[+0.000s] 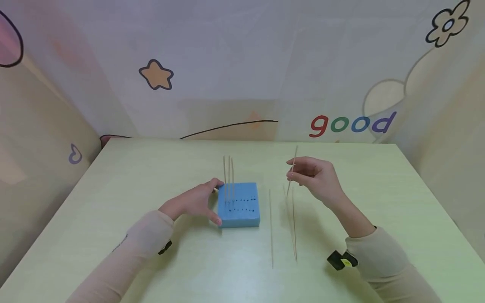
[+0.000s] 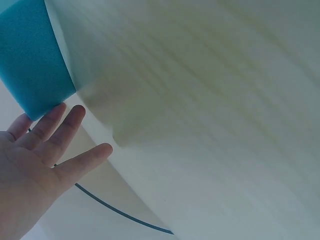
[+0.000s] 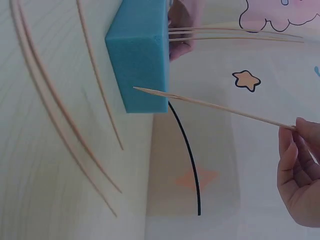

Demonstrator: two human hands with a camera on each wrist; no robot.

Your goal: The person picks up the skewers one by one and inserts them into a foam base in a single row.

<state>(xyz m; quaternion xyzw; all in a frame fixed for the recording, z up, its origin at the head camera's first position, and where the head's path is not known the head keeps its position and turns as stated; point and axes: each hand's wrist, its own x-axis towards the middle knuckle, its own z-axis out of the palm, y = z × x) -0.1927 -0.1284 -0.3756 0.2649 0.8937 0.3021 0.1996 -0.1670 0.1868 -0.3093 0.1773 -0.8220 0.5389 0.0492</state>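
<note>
A blue foam block (image 1: 244,219) with rows of small dark holes in its top lies flat on the table. My left hand (image 1: 195,200) holds it at its left side, thumb at the near corner and a fingertip at the far one. In the left wrist view, the other fingers (image 2: 65,131) stretch out beside the block. Three thin bamboo skewers (image 1: 229,179) stand upright in the block's left part. To the right, my right hand (image 1: 314,174) pinches another skewer (image 3: 215,106) between thumb and finger. Its pointed end hangs downward, right of the block and apart from it.
Between the block and my right arm lie three loose skewers, one alone (image 1: 270,227) and two close together (image 1: 294,227), lengthwise on the pale table (image 1: 182,273). A printed cloth (image 1: 227,63) with a star and the word "good" hangs behind the table.
</note>
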